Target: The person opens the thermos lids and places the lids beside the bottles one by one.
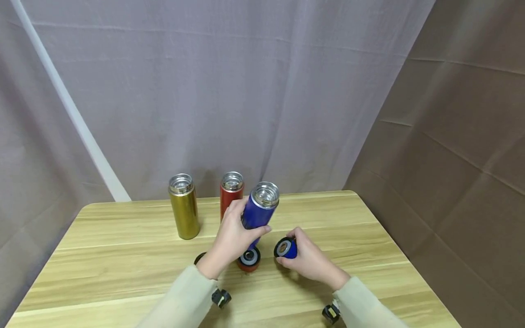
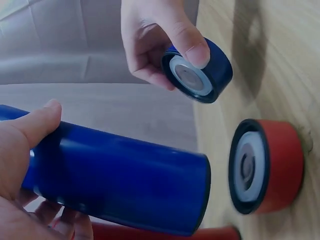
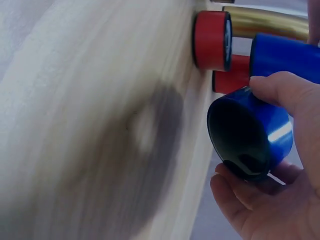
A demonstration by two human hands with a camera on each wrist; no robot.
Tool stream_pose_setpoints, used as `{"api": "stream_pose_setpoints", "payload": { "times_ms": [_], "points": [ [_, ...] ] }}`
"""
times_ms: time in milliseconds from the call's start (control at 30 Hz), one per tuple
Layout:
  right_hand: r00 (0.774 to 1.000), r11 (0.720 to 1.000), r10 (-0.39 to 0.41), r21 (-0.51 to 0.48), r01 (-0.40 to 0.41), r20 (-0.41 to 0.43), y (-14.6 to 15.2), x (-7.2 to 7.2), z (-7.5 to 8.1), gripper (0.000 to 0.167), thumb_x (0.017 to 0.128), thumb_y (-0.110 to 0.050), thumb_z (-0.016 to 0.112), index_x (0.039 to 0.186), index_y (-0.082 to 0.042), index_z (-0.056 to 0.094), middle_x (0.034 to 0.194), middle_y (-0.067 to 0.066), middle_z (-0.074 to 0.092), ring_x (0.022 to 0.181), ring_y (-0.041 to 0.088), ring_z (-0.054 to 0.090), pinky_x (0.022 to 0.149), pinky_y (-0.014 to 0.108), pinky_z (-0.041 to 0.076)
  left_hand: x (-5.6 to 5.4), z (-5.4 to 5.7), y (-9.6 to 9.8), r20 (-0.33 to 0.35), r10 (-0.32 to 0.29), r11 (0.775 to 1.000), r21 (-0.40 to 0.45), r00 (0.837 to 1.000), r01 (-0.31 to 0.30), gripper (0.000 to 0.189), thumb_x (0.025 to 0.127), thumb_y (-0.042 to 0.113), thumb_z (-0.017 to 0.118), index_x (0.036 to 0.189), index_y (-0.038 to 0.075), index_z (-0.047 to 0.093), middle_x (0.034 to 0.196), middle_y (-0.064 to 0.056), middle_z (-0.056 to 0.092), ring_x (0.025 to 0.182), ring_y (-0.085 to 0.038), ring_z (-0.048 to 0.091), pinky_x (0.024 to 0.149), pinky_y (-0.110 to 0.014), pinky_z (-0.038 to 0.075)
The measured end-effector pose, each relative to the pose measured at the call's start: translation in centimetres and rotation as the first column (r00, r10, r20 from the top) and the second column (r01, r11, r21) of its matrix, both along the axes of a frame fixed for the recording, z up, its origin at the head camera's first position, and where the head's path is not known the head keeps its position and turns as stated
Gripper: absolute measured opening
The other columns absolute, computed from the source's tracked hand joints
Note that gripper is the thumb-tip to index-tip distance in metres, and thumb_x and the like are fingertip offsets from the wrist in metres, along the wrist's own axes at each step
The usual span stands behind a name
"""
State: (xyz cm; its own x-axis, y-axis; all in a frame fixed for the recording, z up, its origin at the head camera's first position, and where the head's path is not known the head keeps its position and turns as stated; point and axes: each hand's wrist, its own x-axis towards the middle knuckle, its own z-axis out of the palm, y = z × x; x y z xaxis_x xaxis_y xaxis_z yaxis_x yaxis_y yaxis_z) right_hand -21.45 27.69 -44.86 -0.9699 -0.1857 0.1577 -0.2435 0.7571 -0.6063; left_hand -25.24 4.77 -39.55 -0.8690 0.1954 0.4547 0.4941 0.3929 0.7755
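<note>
My left hand (image 1: 234, 234) grips a blue vacuum flask (image 1: 257, 215) around its body, lifted off the table and tilted. Its steel mouth is uncovered. To the right and lower, my right hand (image 1: 308, 258) pinches a blue flask lid (image 2: 220, 70) between thumb and fingers, above the tabletop. The lid's inner side, with a pale ring, faces the left wrist camera. Beneath the blue flask, a red lid (image 2: 282, 165) lies on the table with its inner side up. My left wrist mostly hides another dark-rimmed lid (image 1: 199, 258).
A gold flask (image 1: 185, 214) stands uncapped at the back left of the wooden table (image 1: 123, 255). An uncapped red flask (image 1: 231, 196) stands behind the blue one and is partly covered by it. Grey curtains (image 1: 205, 100) hang behind the table, a brown one (image 1: 443, 182) at right.
</note>
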Motion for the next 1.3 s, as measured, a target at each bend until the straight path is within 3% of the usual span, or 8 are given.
{"api": "stream_pose_setpoints", "payload": {
  "times_ms": [300, 567, 767, 933, 1067, 1300],
  "points": [
    [1.0, 1.0, 0.01, 0.027, -0.01, 0.008, -0.2, -0.2, -1.2, 0.061, 0.075, -0.032, 0.083, 0.115, -0.005, 0.045, 0.105, 0.007, 0.055, 0.09, 0.013, 0.057, 0.08, 0.035, 0.051, -2.2, -1.8, 2.0, 0.042, -0.035, 0.999, 0.005, 0.998, 0.035, 0.076, 0.071, 0.029, 0.087, 0.135, 0.013, 0.05, 0.122, -0.002, 0.053, 0.113, -0.018, 0.054, 0.098, -0.041, 0.044],
    [0.999, 1.0, -0.018, 0.011, 0.018, 0.039, -0.4, -0.3, -1.8, 0.063, 0.076, -0.035, 0.083, 0.117, -0.005, 0.047, 0.108, 0.008, 0.056, 0.093, 0.016, 0.057, 0.082, 0.037, 0.05, -3.8, -3.3, 2.9, 0.106, -0.036, 0.999, 0.002, 0.994, 0.036, 0.077, 0.074, 0.029, 0.085, 0.139, 0.011, 0.046, 0.127, -0.007, 0.053, 0.117, -0.024, 0.054, 0.099, -0.045, 0.044],
    [1.0, 0.991, 0.019, 0.135, -0.016, -0.02, -0.7, -0.7, -2.0, 0.066, 0.076, -0.026, 0.083, 0.126, 0.005, 0.053, 0.118, 0.015, 0.058, 0.106, 0.026, 0.056, 0.093, 0.044, 0.046, -4.8, -4.3, 3.4, 0.118, -0.024, 1.0, 0.007, 0.993, 0.023, 0.075, 0.076, 0.03, 0.083, 0.139, 0.011, 0.046, 0.125, -0.007, 0.055, 0.116, -0.023, 0.055, 0.1, -0.044, 0.043],
    [0.996, 0.977, 0.084, 0.2, -0.075, -0.037, -0.8, -0.9, -2.1, 0.06, 0.075, -0.022, 0.084, 0.121, 0.005, 0.057, 0.112, 0.013, 0.06, 0.102, 0.025, 0.057, 0.09, 0.044, 0.048, -5.3, -5.2, 3.8, 0.121, -0.055, 0.998, 0.015, 0.991, 0.054, 0.073, 0.079, 0.033, 0.081, 0.14, 0.015, 0.045, 0.127, -0.007, 0.057, 0.115, -0.023, 0.056, 0.099, -0.045, 0.044],
    [0.993, 0.971, 0.109, 0.216, -0.098, -0.041, -1.1, -1.2, -1.9, 0.058, 0.072, -0.023, 0.086, 0.118, 0.002, 0.059, 0.11, 0.011, 0.062, 0.1, 0.024, 0.059, 0.089, 0.043, 0.048, -5.6, -5.3, 3.9, 0.177, -0.037, 0.999, 0.002, 0.983, 0.037, 0.074, 0.079, 0.035, 0.08, 0.142, 0.019, 0.044, 0.13, -0.007, 0.058, 0.116, -0.023, 0.057, 0.098, -0.045, 0.045],
    [0.993, 0.962, 0.096, 0.262, -0.073, -0.074, -1.6, -1.6, -1.7, 0.054, 0.067, -0.023, 0.089, 0.108, 0.0, 0.061, 0.101, 0.009, 0.063, 0.092, 0.022, 0.06, 0.083, 0.042, 0.049, -6.8, -4.6, 4.6, 0.232, -0.048, 0.999, -0.015, 0.972, 0.052, 0.077, 0.081, 0.037, 0.078, 0.146, 0.019, 0.039, 0.133, -0.009, 0.056, 0.117, -0.025, 0.057, 0.098, -0.046, 0.045]
  ]
}}
